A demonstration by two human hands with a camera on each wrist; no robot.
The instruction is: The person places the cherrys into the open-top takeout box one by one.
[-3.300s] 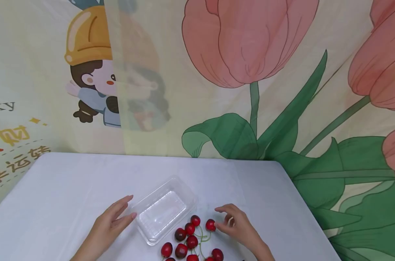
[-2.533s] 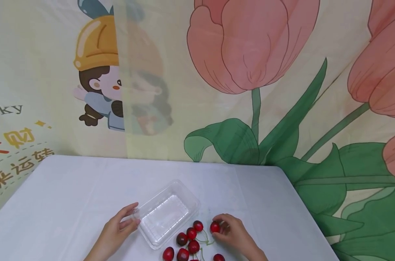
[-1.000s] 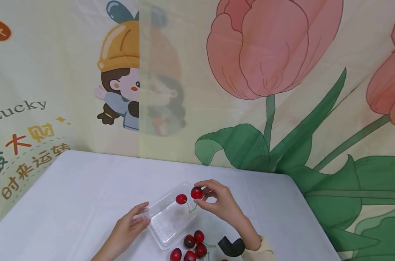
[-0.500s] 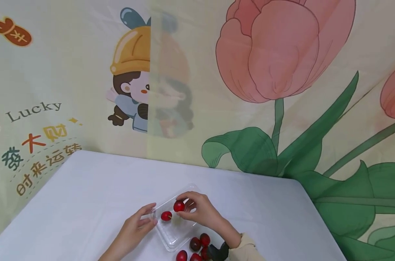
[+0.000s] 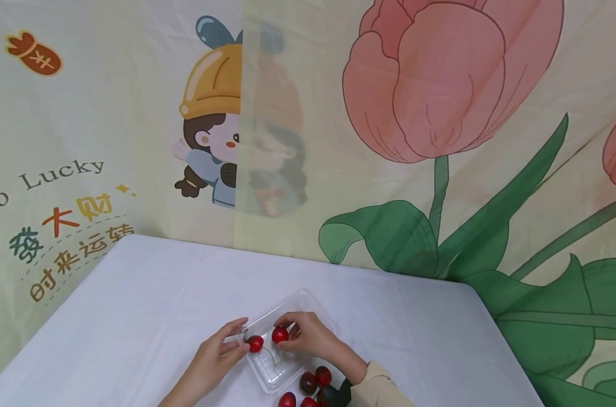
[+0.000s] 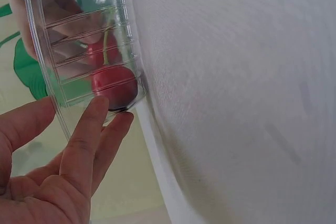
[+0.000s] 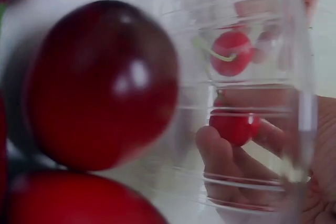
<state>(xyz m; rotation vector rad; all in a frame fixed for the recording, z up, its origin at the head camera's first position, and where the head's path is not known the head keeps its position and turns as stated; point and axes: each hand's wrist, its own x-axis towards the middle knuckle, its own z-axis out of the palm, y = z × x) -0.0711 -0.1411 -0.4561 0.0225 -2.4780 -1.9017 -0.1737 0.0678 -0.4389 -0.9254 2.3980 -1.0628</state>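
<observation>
My right hand (image 5: 308, 334) reaches inside a clear plastic container (image 5: 272, 373) and pinches a red cherry (image 5: 279, 334) between thumb and fingers. Through the clear wall in the right wrist view, that held cherry (image 7: 239, 128) shows low in the container. A second cherry (image 5: 255, 343) with a green stem lies by the container's left end. My left hand (image 5: 213, 356) touches the outside of that end with its fingers fairly straight. In the left wrist view, the fingertips (image 6: 97, 109) rest against the ribbed wall (image 6: 86, 40), level with the cherry (image 6: 115, 85) inside.
Several dark red cherries (image 5: 308, 382) lie on the white table (image 5: 150, 305) just in front of the container. Partly over them is a black piece (image 5: 333, 394) near the right sleeve (image 5: 379, 384). A printed cloth (image 5: 287, 141) hangs behind the table.
My right hand picked up a joined pair of cherries beside the container, carried them left over it and lowered them inside. My left hand came to the container's end. The head view shifted.
</observation>
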